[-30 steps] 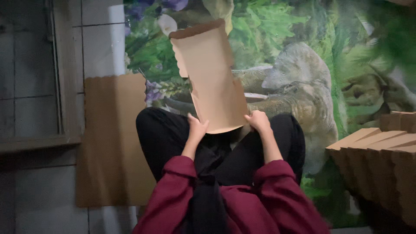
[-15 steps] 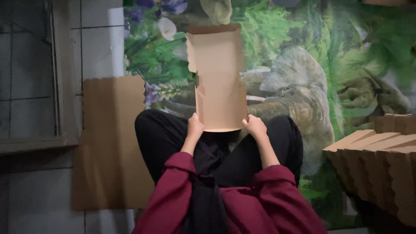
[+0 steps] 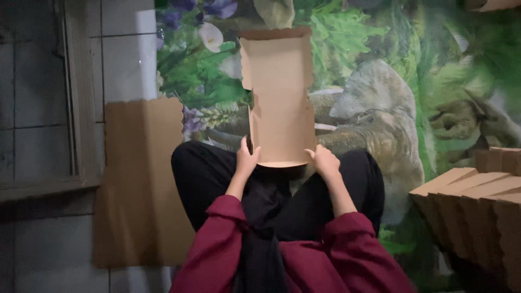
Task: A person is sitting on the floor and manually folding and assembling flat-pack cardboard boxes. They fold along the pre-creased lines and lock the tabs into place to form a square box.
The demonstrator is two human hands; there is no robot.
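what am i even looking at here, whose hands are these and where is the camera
The camera sits on a person's head and looks down, so you see their own arms in dark red sleeves and their crossed legs in black. There is no machine. The left hand and right hand grip the lower corners of a flat brown cardboard box blank, held up over a floor mat printed with leaves and flowers. Flat cardboard sheets lie at the left; a stack of folded cardboard pieces stands at the right.

Cardboard blank [image 3: 279,97] hides both hands' fingers [image 3: 251,147]

Maroon sleeves [image 3: 217,228], black trousers [image 3: 206,173]
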